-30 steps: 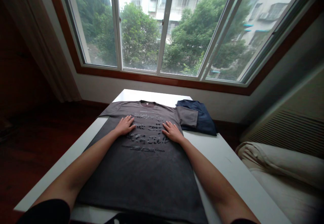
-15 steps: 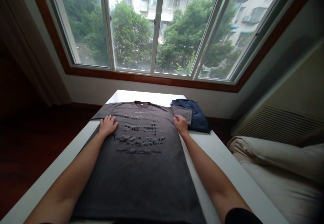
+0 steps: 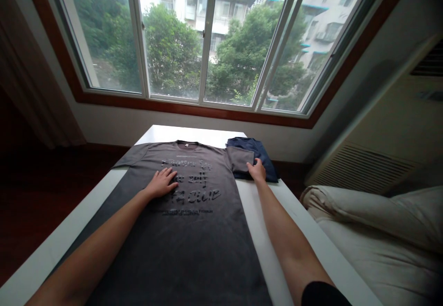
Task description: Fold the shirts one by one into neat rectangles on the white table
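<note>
A dark grey T-shirt [image 3: 194, 246] with printed lettering on its chest lies spread front side up, its neckline toward the window. My left hand [image 3: 162, 183] rests flat on the chest, fingers apart, covering part of the print. At the right sleeve [image 3: 239, 159], my right hand [image 3: 256, 171] has its thumb and fingers closed on the lower outer corner of the hem. Beneath and beyond that sleeve is a folded dark navy garment [image 3: 268, 160].
The white table [image 3: 194, 133] carries both garments and narrows away from me. A wide window [image 3: 204, 105] stands behind it. To the right are a cream padded cushion or bedding [image 3: 367, 218] and a slatted vent panel [image 3: 356, 167]. A curtain [image 3: 51, 103] hangs at left.
My left hand has slid from the shirt's left side inward onto the print. My right hand has shifted outward from the sleeve's inner part to its hem. The view has turned slightly right.
</note>
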The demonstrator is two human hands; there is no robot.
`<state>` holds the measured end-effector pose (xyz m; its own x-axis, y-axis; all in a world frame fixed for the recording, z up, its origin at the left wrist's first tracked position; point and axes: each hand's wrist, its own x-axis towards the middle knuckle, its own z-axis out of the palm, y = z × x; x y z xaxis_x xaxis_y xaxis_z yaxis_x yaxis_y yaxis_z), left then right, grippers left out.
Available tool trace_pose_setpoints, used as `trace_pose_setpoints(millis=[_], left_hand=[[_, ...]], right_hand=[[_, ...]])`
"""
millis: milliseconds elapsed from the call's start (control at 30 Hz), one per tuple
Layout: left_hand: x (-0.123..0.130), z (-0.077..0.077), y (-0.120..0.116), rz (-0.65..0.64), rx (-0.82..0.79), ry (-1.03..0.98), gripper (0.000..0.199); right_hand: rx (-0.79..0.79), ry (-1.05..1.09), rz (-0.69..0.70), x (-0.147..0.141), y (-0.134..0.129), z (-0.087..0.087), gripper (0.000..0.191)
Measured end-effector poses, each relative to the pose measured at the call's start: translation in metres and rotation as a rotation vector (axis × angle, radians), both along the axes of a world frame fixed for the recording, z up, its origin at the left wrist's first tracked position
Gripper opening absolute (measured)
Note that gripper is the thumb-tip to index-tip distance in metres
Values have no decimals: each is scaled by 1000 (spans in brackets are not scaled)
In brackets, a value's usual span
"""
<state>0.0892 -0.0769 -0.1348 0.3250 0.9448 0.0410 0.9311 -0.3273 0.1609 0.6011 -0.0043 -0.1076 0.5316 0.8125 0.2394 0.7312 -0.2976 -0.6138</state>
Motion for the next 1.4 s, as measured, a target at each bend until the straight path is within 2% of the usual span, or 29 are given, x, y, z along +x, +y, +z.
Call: trace_pose_setpoints(millis=[67, 200, 367, 433, 500, 600, 667, 767, 867, 1033, 1100, 1200, 1300, 1400], left_hand=[[8, -1, -4, -19, -1, -10, 69], [15, -2, -8, -26, 17, -21, 67], [14, -3, -8, -21, 22, -19, 67], [14, -3, -7, -22, 29, -18, 67], [13, -3, -7, -25, 32, -21, 67], [13, -3, -7, -24, 31, -29, 67], [13, -3, -6, -22, 30, -36, 67], [13, -3, -7, -28, 32, -44, 66], [13, -4, -7, -31, 37, -49, 67], [12, -4, -7, -25, 36, -58, 67], [12, -4, -7, -26, 32, -54, 67], [12, -2, -7, -27, 30, -46, 67], [12, -2, -7, -26, 32, -47, 67], [12, -3, -6, -22, 36, -52, 66]], right_hand=[[13, 72, 56, -2, 5, 0, 64], [92, 215, 197, -11, 7, 2, 53], [305, 64, 358, -35, 0, 19, 47], [350, 37, 505, -52, -3, 26, 48], [319, 63, 705, -71, -7, 28, 53], [183, 111, 993, -97, -13, 20, 59], [124, 102, 1089, -109, -16, 11, 51], [83, 28, 1085, -120, -17, -4, 40], [40, -68, 1002, -125, -16, -11, 33], [-40, -286, 621, -126, -13, -8, 35], [-96, -353, 550, -126, -8, -5, 37], [-160, -429, 550, -131, 5, 1, 38], [-135, -471, 583, -143, 19, 7, 40], [-72, -440, 799, -161, 28, 11, 45]])
